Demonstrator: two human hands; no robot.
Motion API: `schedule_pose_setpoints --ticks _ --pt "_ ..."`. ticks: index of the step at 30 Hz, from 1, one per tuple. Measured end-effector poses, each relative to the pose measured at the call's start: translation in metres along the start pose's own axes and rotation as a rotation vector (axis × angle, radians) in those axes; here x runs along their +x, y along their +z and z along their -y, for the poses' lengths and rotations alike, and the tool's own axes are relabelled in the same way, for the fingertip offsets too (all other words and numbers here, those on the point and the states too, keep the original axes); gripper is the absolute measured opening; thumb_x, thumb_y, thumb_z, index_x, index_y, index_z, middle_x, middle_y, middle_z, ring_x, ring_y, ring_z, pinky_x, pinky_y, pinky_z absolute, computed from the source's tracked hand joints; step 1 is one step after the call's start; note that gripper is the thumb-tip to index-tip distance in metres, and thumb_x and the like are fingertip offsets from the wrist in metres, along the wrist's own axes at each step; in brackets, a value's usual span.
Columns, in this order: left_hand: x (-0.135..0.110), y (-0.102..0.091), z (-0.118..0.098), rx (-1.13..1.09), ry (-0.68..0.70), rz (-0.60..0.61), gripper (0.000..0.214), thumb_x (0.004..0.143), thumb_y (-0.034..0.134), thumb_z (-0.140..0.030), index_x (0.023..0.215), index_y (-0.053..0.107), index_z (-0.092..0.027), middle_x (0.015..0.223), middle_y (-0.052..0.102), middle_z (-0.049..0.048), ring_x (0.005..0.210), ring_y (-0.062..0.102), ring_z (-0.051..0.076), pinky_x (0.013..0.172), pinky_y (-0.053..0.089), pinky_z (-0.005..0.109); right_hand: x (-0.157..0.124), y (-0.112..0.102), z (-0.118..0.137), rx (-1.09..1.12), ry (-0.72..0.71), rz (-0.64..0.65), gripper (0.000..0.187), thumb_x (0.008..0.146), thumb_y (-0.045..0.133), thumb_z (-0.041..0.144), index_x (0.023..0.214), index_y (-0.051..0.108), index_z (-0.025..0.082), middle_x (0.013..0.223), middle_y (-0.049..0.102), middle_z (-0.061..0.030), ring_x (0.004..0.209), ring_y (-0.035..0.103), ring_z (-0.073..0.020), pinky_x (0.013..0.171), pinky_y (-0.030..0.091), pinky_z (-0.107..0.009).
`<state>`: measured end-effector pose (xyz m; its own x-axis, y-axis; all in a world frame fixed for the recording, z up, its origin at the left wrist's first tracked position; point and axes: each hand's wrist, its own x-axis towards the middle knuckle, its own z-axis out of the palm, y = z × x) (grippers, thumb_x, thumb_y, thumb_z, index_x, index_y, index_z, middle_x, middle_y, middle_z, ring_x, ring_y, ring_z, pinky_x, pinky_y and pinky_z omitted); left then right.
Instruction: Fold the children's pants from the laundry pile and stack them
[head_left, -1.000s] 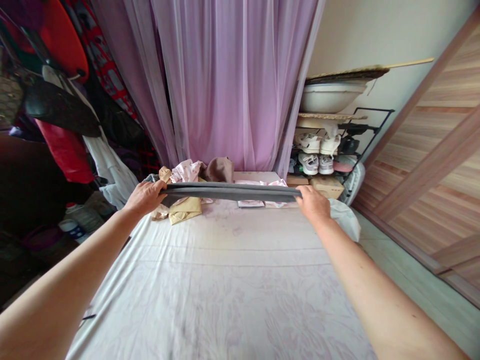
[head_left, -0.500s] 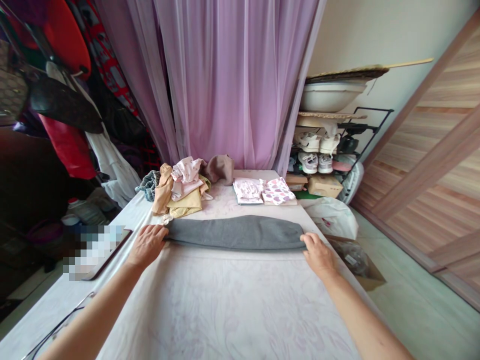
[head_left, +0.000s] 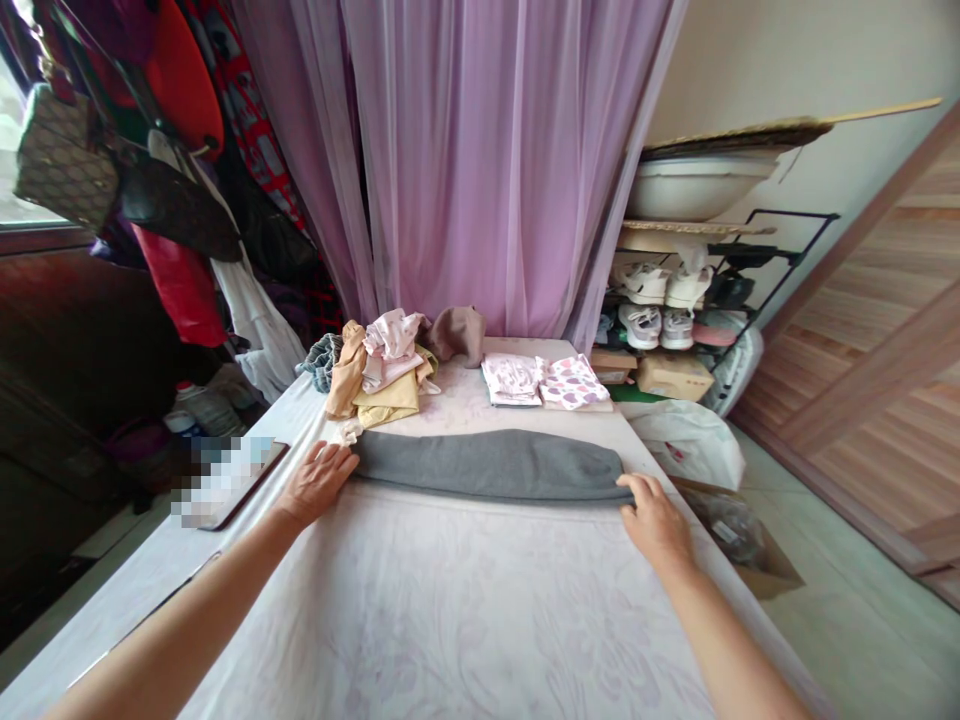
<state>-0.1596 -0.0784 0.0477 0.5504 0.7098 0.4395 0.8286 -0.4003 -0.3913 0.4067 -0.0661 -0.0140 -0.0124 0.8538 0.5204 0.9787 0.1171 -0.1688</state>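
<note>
A dark grey garment [head_left: 491, 465], folded into a long narrow strip, lies across the bed in front of me. At its left end, my left hand [head_left: 319, 483] has its fingers curled on the edge of the cloth. My right hand [head_left: 657, 518] pinches the opposite end between thumb and fingers. The strip lies flat between them, slightly bulged along its far side. Just beyond it on the left is a loose heap of clothes, with a yellow piece [head_left: 388, 400] nearest. Two folded stacks, one pale pink [head_left: 511, 380] and one heart-patterned [head_left: 574, 383], sit further right.
A tablet-like device [head_left: 244, 487] rests on the bed's left edge. Purple curtains [head_left: 465, 170] hang behind the bed [head_left: 465, 610]. To the right stand a shoe rack [head_left: 795, 255] and an open cardboard box [head_left: 772, 570]. Bags [head_left: 67, 160] hang at the left.
The camera view has turned a little to the left, so everything appears shifted rightward. Both hands stay at the two ends of the grey garment, which keeps its shape.
</note>
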Motion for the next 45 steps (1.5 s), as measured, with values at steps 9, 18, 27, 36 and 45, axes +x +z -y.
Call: schedule_pose_setpoints --ticks 9,18,27,36,45 --pt "0.034 -0.039 -0.013 -0.122 -0.181 0.627 0.020 0.073 0.051 -0.011 0.083 0.066 -0.020 0.084 0.071 0.0074 0.086 0.067 0.027 0.076 0.045 0.039 0.000 -0.001 -0.008 0.093 0.002 -0.085 0.039 0.067 0.042 0.001 0.085 0.068 0.024 0.101 0.068 -0.0025 0.086 0.065 -0.0179 0.071 0.048 -0.029" --pt "0.103 -0.028 -0.091 -0.471 -0.024 0.447 0.024 0.086 0.061 -0.037 0.104 0.067 -0.023 0.105 0.070 0.0063 0.101 0.063 0.024 0.088 0.046 0.034 0.034 -0.012 0.051 0.281 -0.142 0.017 0.022 0.080 0.050 0.019 0.088 0.069 0.024 0.097 0.071 -0.0040 0.091 0.065 -0.0201 0.082 0.050 -0.032" --pt "0.088 0.001 -0.129 -0.656 -0.072 0.344 0.010 0.090 0.059 -0.026 0.090 0.069 -0.022 0.094 0.070 0.0024 0.088 0.062 0.019 0.085 0.046 0.032 0.004 0.005 0.042 0.378 -0.233 0.090 0.019 0.082 0.059 0.032 0.090 0.076 0.027 0.109 0.072 -0.0069 0.103 0.065 -0.0246 0.091 0.050 -0.042" --pt "0.123 -0.014 -0.122 -0.635 -0.124 0.493 0.023 0.091 0.054 -0.039 0.090 0.072 -0.024 0.096 0.071 0.0030 0.092 0.064 0.020 0.082 0.049 0.030 0.032 -0.003 0.070 0.330 -0.091 0.044 0.032 0.091 0.047 0.036 0.080 0.074 0.024 0.090 0.075 -0.0056 0.085 0.068 -0.0191 0.079 0.050 -0.030" --pt "0.201 0.016 -0.138 -0.650 -0.362 0.540 0.038 0.095 0.046 -0.038 0.122 0.064 -0.019 0.125 0.067 0.0103 0.116 0.060 0.023 0.101 0.044 0.033 0.034 0.025 0.080 0.217 -0.039 0.001 0.031 0.092 0.046 0.033 0.073 0.067 0.022 0.075 0.068 -0.0041 0.071 0.060 -0.0167 0.067 0.040 -0.026"
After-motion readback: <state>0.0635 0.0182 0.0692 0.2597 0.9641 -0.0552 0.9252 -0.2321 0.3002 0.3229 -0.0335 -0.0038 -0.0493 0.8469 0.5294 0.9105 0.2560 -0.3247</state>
